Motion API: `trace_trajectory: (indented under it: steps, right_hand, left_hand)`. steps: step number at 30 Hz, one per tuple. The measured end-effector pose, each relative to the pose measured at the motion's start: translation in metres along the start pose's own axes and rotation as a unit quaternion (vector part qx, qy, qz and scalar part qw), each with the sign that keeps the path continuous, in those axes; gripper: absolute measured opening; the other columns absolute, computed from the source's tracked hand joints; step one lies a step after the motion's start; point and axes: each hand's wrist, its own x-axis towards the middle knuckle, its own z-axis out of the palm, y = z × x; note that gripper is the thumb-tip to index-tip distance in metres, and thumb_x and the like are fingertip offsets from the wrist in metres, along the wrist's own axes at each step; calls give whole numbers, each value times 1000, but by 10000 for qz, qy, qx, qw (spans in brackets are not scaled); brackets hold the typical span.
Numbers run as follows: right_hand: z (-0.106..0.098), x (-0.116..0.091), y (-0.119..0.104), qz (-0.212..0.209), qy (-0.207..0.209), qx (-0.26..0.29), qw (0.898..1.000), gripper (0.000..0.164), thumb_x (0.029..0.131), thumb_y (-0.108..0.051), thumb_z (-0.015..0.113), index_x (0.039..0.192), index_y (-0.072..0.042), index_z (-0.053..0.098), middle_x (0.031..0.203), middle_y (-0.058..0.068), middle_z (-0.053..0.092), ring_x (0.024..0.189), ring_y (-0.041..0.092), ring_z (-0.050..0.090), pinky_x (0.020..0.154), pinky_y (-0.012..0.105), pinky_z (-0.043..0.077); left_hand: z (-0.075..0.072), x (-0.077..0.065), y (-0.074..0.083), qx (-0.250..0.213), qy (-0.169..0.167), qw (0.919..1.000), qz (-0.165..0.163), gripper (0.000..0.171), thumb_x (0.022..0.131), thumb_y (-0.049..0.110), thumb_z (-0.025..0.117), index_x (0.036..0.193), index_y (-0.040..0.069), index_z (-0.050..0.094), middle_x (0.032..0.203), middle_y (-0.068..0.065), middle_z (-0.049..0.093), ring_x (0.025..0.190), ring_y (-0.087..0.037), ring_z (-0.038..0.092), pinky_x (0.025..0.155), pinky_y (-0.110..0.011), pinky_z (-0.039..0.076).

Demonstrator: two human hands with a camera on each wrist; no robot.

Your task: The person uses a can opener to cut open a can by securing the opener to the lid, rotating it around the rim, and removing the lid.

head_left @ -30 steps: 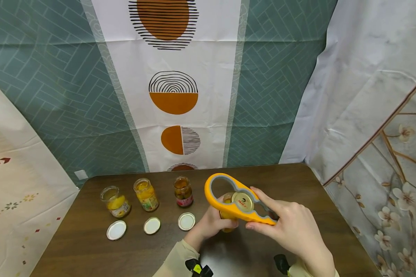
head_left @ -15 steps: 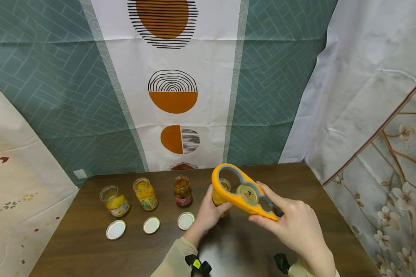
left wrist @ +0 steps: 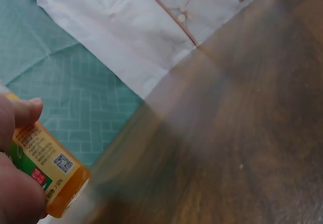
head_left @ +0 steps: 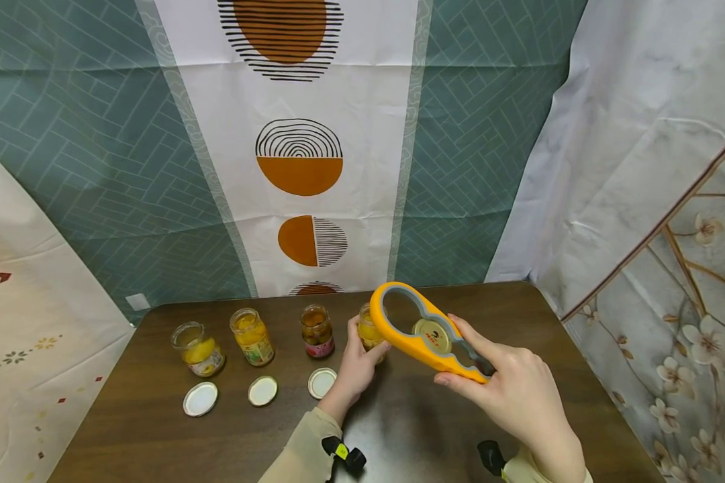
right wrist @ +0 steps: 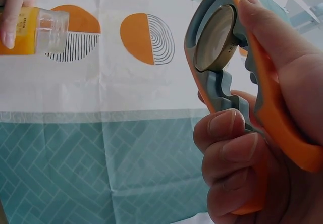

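Note:
My left hand grips an open glass jar of yellow fruit, its fingers and thumb wrapped round the body. In the left wrist view the jar's label and base show. My right hand holds an orange and grey jar opener by its handles, raised over the table. A gold lid is clamped in the opener's toothed middle opening; the right wrist view shows the lid's hollow underside. From the head view, the opener's looped end partly covers the jar.
Three open jars stand left along the back: one with yellow fruit, another with yellow fruit, and a darker one. Before them lie three pale lids, left, middle and right. Patterned cloth hangs behind the brown table.
My left hand has carried the jar out from under the lid, leftward and toward the back of the table. The opener has risen slightly right, with the lid still in it.

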Motion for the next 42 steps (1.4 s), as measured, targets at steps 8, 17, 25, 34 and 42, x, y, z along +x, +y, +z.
trace_trajectory:
  steps: [8, 17, 25, 34, 42]
  right_hand:
    - [0, 2, 1, 36, -47, 8, 10000, 83, 65, -68, 79, 139, -42, 53, 52, -15, 24, 46, 5, 27, 43, 24, 27]
    - [3, 4, 2, -24, -47, 19, 10000, 82, 65, -68, 79, 139, -41, 54, 52, -14, 25, 46, 5, 28, 43, 24, 29]
    - [3, 7, 2, -61, -71, 1, 10000, 82, 66, -68, 78, 139, -41, 54, 52, -14, 25, 46, 5, 27, 42, 24, 29]
    - [1, 1, 1, 111, -132, 28, 9998, 82, 65, -69, 78, 139, -43, 54, 51, -16, 25, 46, 4, 25, 43, 24, 28]
    - [3, 1, 1, 43, -55, 82, 9999, 83, 64, -66, 81, 139, -41, 54, 51, -16, 25, 47, 4, 23, 43, 22, 26]
  left_hand:
    - [1, 1, -7, -74, 178, 9997, 122, 64, 94, 10, 68, 140, 27, 27, 130, -9, 46, 115, -26, 47, 99, -44, 40]
    - [3, 4, -10, 29, 533, 9983, 217, 68, 92, 4, 68, 142, 25, 25, 135, -8, 46, 122, -21, 45, 107, -47, 35]
    - [6, 9, -10, 321, 683, 9968, 268, 76, 89, -2, 66, 144, 20, 19, 142, -13, 36, 128, -24, 37, 110, -50, 28]
    - [4, 5, -15, 1364, 784, 9868, 389, 79, 88, 4, 72, 152, 18, 26, 145, -7, 32, 131, -22, 36, 112, -51, 30]
    - [1, 11, -18, 2082, 1399, 9664, 568, 73, 76, 23, 86, 138, 14, 48, 129, -5, 44, 118, -21, 46, 106, -46, 39]
